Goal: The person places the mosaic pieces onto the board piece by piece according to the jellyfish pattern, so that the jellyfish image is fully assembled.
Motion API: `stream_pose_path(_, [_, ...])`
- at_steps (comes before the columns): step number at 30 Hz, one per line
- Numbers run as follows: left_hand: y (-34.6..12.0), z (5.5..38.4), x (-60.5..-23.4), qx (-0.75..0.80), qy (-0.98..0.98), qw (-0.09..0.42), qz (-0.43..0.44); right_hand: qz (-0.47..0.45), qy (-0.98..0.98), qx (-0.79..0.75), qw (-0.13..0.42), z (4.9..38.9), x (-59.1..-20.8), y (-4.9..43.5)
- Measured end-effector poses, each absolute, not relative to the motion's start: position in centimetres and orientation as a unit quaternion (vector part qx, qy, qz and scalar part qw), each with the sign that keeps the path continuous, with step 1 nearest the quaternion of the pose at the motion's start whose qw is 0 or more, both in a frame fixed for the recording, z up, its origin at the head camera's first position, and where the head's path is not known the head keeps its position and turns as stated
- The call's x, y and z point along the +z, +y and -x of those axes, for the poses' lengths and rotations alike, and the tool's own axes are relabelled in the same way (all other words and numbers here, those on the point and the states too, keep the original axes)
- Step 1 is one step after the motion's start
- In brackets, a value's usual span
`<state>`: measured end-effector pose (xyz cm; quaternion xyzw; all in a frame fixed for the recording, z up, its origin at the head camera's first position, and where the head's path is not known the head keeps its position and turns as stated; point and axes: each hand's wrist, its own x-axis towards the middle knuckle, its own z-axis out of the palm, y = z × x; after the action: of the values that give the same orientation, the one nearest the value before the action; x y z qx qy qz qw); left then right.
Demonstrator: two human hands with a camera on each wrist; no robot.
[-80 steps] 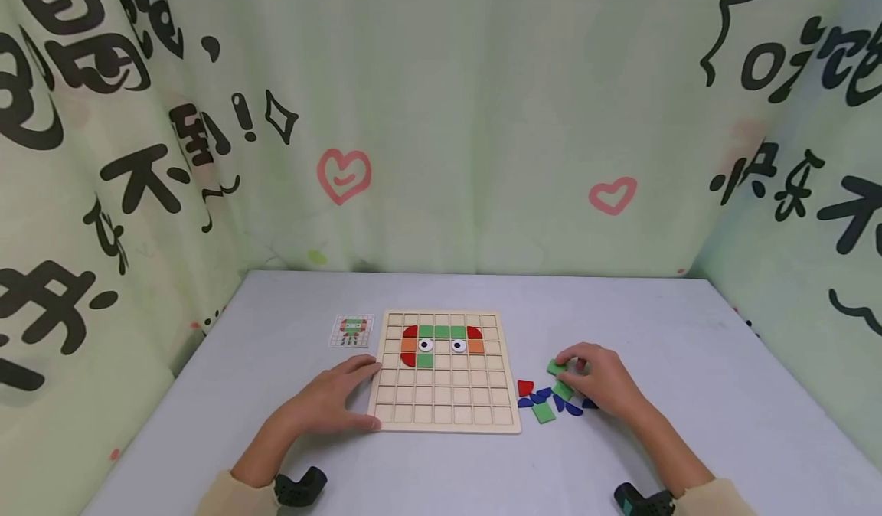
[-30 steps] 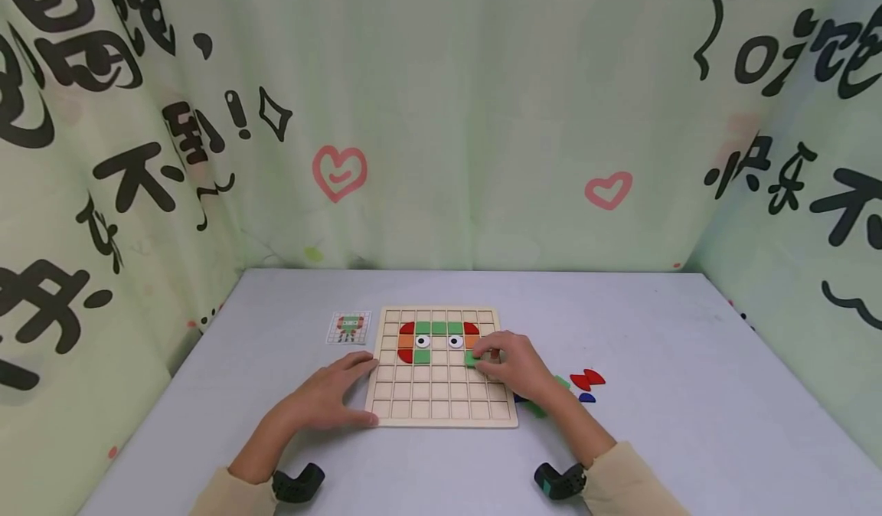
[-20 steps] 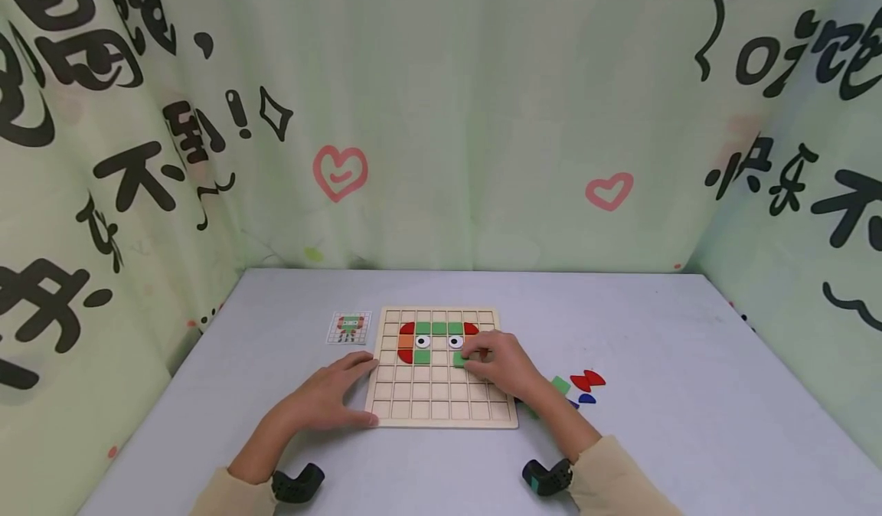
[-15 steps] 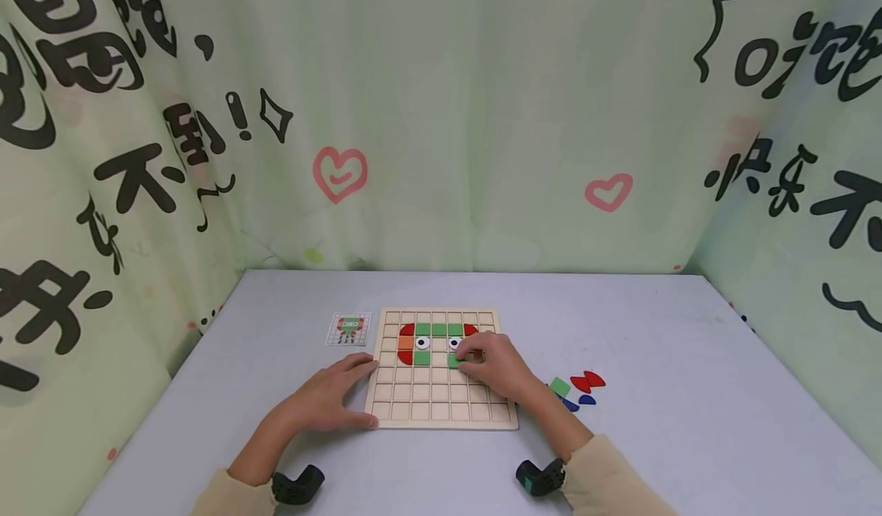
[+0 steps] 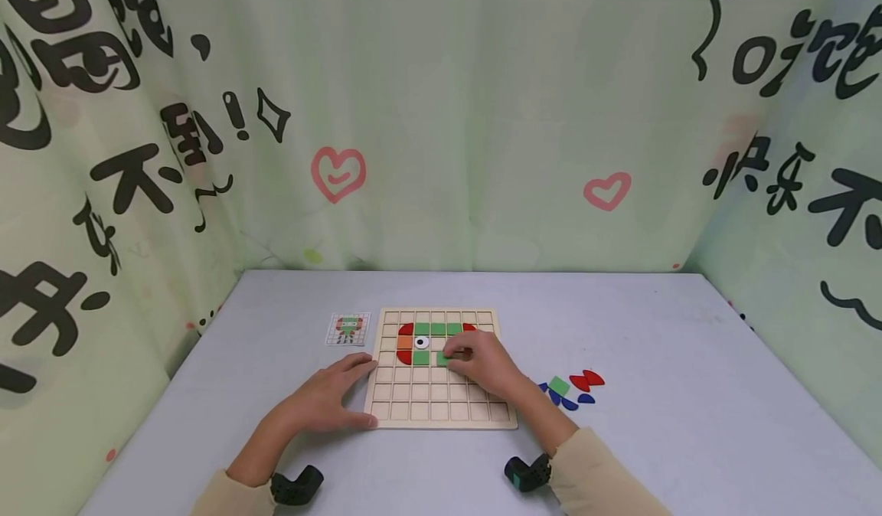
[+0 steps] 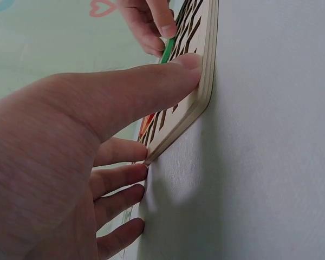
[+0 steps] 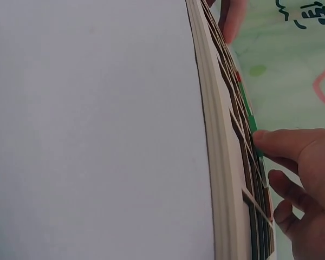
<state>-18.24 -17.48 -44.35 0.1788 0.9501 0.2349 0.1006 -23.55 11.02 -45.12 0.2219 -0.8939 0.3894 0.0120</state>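
Since the frame half a second earlier, the right hand (image 5: pixel 482 361) and the green tile (image 5: pixel 442 359) in its fingertips had shifted a little leftward across the wooden board (image 5: pixel 441 415). The tile was pinched between thumb and finger at its right side, so it lay directly left of those fingertips, in the third row of cells from the far edge. Everything seemed to turn on the short gap to its left: the placed green square (image 5: pixel 421 358) sat in the same row, just beside the held tile but apart from it, with a strip of bare wood between them. Being square, the tile had no long axis; its sides looked roughly in line with the grid, though whether it had sunk into a recess or rested on the ridges could not be told. The right hand was plainly the nearer one, reaching in over the board's right half from the near right. The left hand (image 5: pixel 338 393) lay well apart from the tile, spread along the board's left side, its thumb on the near left corner and its other fingers by the left edge. A loose green square (image 5: pixel 560 386) lay to the right of the board on the surface (image 5: pixel 427 466), beyond the right forearm.
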Motion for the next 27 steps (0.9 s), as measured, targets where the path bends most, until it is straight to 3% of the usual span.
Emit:
stream_pose_path(13, [-17.4,18.1,-44.2,0.236,0.95,0.1,-0.181,-0.235,-0.897,0.374,0.007,23.7,-44.9,10.4])
stream_pose_path(27, [-17.4,18.0,-43.9,0.237,0.95,0.1,-0.178,-0.188,-0.912,0.365,0.005,23.2,-44.1,13.4])
